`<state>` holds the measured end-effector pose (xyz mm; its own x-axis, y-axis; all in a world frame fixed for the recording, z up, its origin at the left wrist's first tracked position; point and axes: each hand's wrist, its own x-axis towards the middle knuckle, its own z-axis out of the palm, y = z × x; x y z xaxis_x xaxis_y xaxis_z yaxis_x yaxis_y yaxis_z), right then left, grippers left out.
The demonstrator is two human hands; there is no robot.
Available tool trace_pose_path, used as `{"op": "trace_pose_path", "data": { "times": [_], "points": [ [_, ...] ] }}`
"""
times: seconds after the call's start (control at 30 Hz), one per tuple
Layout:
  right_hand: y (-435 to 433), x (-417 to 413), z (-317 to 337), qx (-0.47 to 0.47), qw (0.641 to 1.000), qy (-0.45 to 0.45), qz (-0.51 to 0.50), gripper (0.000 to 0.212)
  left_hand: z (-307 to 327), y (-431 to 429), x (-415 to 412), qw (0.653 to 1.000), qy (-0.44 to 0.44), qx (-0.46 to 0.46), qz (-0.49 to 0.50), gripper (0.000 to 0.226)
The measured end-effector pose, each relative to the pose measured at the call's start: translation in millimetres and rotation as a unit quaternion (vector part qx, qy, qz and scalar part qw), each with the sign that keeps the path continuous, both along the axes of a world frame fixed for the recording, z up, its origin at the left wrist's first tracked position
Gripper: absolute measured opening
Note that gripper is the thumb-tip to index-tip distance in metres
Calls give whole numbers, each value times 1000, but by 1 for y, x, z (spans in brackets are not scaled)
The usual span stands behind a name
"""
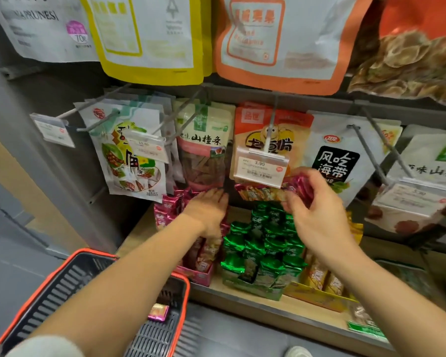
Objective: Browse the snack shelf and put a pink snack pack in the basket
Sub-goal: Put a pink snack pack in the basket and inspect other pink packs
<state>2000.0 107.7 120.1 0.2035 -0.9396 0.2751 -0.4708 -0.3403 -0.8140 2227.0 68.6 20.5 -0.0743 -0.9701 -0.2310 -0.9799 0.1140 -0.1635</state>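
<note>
My right hand (pixel 317 215) pinches a pink snack pack (pixel 263 193) above the shelf's (pixel 242 296) green packs (pixel 263 243). My left hand (pixel 206 210) lies flat, relaxed. Best lift clear of the shelf's front edge, then lower into the basket (pixel 90 251).

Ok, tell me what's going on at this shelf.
A person is browsing a snack shelf. Their right hand pinches a pink snack pack, held up in front of the hanging bags. Their left hand lies flat on the boxed pink packs on the shelf. A second pink pack lies in the basket below.
</note>
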Motion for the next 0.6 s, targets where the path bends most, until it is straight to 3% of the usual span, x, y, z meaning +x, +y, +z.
{"op": "trace_pose_path", "data": {
  "times": [0.13,0.37,0.6],
  "points": [
    [-18,15,-16,-6,1000,14,-6,34,-3,-19,-2,998,-29,55,14,110],
    [-34,26,-38,28,997,52,-52,40,12,18,6,995,-25,-41,-91,95],
    [-33,61,-50,56,993,100,11,36,8,71,27,987,7,-99,-124,83]
  ]
}}
